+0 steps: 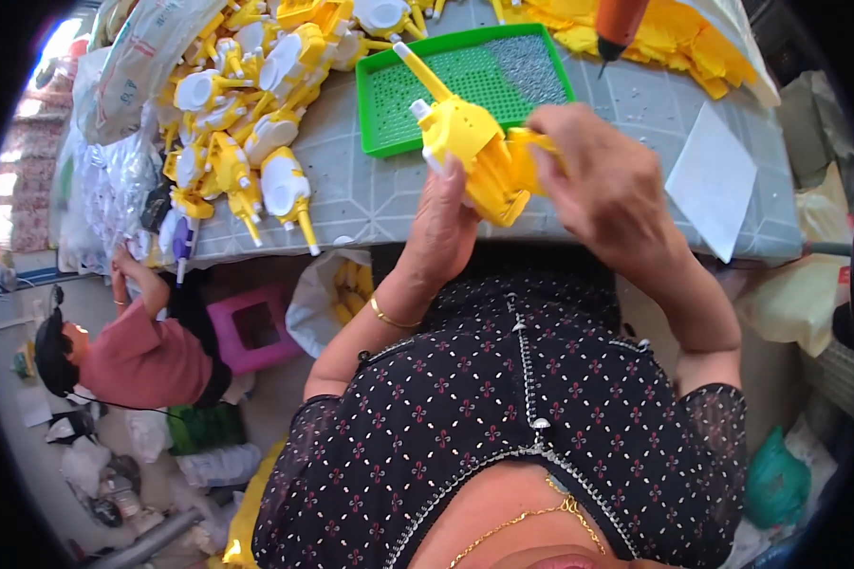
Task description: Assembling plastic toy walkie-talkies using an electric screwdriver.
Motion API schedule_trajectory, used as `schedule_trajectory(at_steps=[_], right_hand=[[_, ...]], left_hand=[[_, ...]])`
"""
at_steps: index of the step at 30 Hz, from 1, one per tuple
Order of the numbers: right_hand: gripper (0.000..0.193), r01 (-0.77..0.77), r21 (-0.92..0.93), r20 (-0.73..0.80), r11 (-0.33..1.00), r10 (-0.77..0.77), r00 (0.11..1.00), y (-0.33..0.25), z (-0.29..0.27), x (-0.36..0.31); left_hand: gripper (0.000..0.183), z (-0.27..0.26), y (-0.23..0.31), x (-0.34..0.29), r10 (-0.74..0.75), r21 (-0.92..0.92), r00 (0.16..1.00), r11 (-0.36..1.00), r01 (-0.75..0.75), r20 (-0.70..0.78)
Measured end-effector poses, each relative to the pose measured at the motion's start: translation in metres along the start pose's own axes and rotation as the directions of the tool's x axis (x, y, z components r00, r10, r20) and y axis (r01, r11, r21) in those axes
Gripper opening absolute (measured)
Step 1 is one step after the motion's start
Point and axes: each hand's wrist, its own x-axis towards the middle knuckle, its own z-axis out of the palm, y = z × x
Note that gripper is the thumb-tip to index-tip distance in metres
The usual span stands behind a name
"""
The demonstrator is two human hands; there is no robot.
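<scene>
My left hand point(443, 229) is closed around the lower left side of a yellow plastic housing point(472, 142), held up over the table's near edge. The housing has a long white-tipped rod and a short white nub, both pointing up and away, and its near end looks hollow. At its right side, my right hand point(607, 180) pinches a smaller yellow plastic piece point(525, 156), which touches or nearly touches the housing. Behind them lies a green tray point(389, 123) with a perforated-looking bottom and many small grey metal screws point(538, 68) in its right part.
Assembled yellow-and-white units point(280, 133) are heaped at the far left. Yellow flat parts point(664, 43) pile up at the far right. An orange electric screwdriver point(621, 24) hangs point-down. A white sheet point(714, 180) lies right. At left, a co-worker point(147, 356) sits near a pink stool point(247, 327).
</scene>
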Motion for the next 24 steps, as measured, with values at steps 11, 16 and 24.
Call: schedule_trajectory(at_steps=[11, 16, 24], right_hand=[[0.079, 0.149, 0.361, 0.209, 0.921, -0.235, 0.949, -0.030, 0.054, 0.020], [0.077, 0.076, 0.481, 0.297, 0.873, -0.244, 0.923, -0.021, 0.061, 0.028], [0.067, 0.096, 0.554, 0.129, 0.827, -0.200, 0.971, -0.003, 0.063, 0.034]], left_hand=[[0.063, -0.045, 0.028, -0.008, 0.022, -0.346, 1.000, 0.938, -0.021, -0.002], [0.065, -0.058, 0.028, -0.010, -0.020, -0.367, 1.000, 0.930, 0.026, 0.022], [0.069, -0.057, 0.042, -0.004, -0.066, -0.271, 0.998, 0.960, 0.068, 0.018]])
